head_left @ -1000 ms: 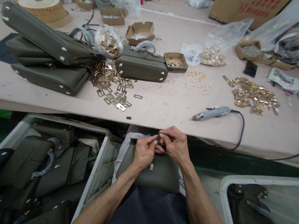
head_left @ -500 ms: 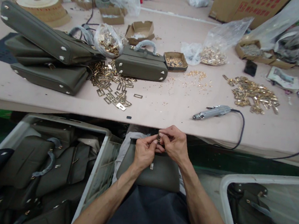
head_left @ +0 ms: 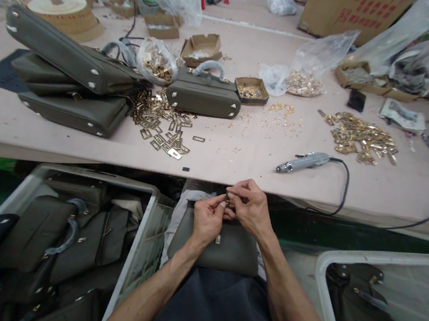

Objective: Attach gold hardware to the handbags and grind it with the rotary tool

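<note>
An olive-green handbag [head_left: 210, 256] lies across my lap, a small metal fitting [head_left: 218, 239] showing on its front. Above its far edge my left hand [head_left: 208, 217] and my right hand [head_left: 250, 206] meet, fingertips pinched together on a small dark metal piece [head_left: 227, 199]. Fingers cover most of that piece, so its exact kind is unclear. On the table beyond, an electric screwdriver [head_left: 303, 162] lies to the right. Rectangular metal frames [head_left: 168, 142] are heaped to the left.
Olive handbags [head_left: 68, 111] are stacked at the table's left, and another handbag [head_left: 204, 97] stands mid-table. A small box [head_left: 250, 97] holds tiny metal parts. Gold fittings [head_left: 362, 137] lie in a pile at right. Crates with bags flank me: left crate [head_left: 149, 210], right crate [head_left: 322, 257].
The view has shifted very slightly. Both hands stay in nearly the same place, still pinching the small metal piece, with only slight finger movement.
</note>
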The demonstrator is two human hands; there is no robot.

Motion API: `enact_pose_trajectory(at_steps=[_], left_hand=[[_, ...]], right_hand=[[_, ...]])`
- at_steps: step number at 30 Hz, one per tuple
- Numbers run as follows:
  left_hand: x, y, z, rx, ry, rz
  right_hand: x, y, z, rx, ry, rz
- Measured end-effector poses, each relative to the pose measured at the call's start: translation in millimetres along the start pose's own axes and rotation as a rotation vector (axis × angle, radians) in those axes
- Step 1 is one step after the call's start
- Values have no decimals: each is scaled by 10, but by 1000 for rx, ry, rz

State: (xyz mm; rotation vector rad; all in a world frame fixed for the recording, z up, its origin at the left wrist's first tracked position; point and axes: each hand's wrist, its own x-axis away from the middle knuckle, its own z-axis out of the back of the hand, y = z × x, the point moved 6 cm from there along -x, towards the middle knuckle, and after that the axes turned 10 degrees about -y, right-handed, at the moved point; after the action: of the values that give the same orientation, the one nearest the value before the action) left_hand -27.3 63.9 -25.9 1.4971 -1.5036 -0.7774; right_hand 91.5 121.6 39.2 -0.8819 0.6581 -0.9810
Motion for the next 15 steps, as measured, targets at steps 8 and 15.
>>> enact_pose_trajectory(at_steps=[8, 15], left_hand=[[8, 26, -1, 11, -16, -5], [27, 46, -11, -10, -24, -24]], right_hand=[[92, -91, 9, 48, 58, 71], [85, -60, 3, 60, 51, 90]])
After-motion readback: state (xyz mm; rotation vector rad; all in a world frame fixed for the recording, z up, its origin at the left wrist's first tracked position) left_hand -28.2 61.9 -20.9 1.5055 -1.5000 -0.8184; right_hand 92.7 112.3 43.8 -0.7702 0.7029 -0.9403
